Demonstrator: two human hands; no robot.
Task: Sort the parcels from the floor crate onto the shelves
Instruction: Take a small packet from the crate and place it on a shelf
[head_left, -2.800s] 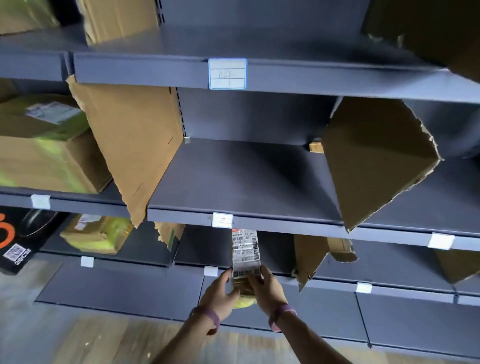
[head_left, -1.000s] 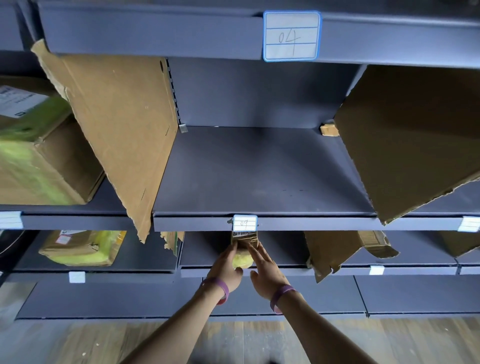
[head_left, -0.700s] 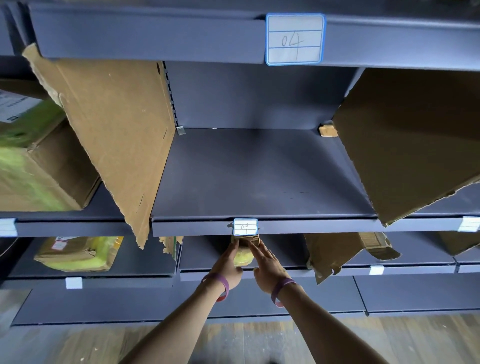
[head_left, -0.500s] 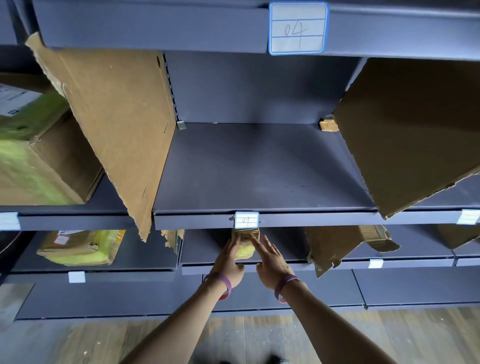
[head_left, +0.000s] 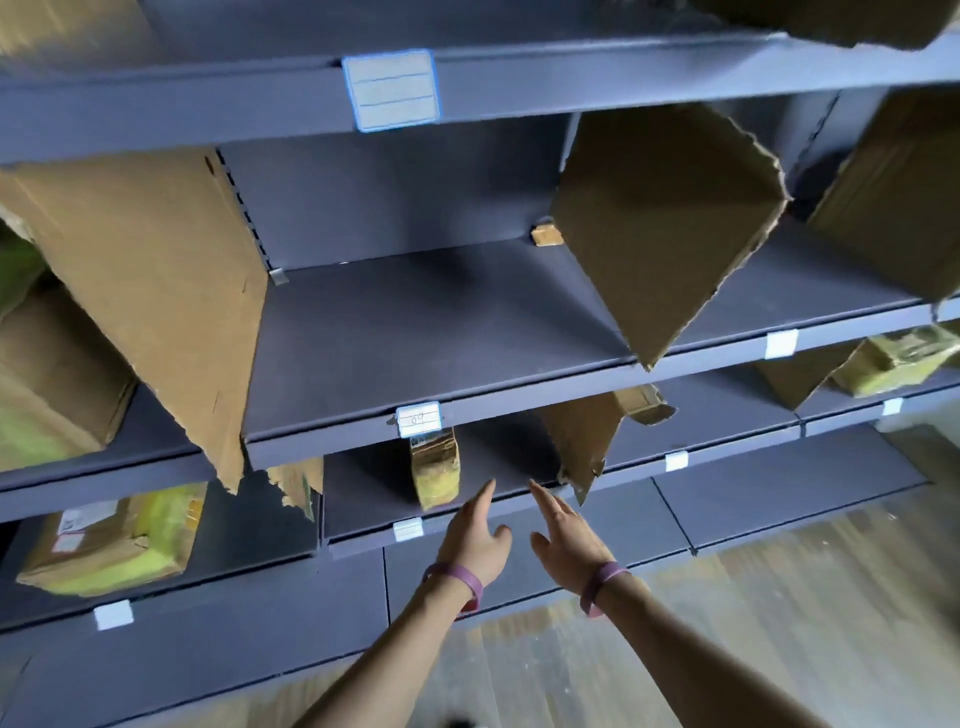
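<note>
At far left, a large brown box (head_left: 52, 374) with green tape sat on the middle shelf (head_left: 441, 322), just left of a torn cardboard divider (head_left: 156, 291) whose ragged corner hung past the shelf edge. One level down, a taped parcel (head_left: 114, 540) with yellow-green wrap lay flat on the lower shelf (head_left: 363, 488), with a ragged cardboard scrap (head_left: 296, 483) to its right.

A blue-bordered label (head_left: 390, 89) was fixed to the top shelf edge; its writing was too blurred to read. A small label (head_left: 418, 419) was fixed to the middle shelf edge. Directly beneath it the narrow parcel (head_left: 435, 470) stood upright on the lower shelf near the front edge, between the scrap and a second torn divider (head_left: 576, 441).

The left grip (head_left: 475, 540) was open, fingers straight and pointing at the shelf. Its fingertips were near the narrow parcel's lower right corner but apart from it. The right grip (head_left: 566, 540), just beside the left, was likewise open and held nothing. Each wrist carried a purple band (head_left: 457, 579).

Further right, a small cardboard block (head_left: 546, 236) sat at the back of the middle shelf, touching a large tilted divider (head_left: 660, 223). At far right, another wrapped parcel (head_left: 893, 364) lay on the lower level. A wooden floor (head_left: 779, 597) ran below the shelving.
</note>
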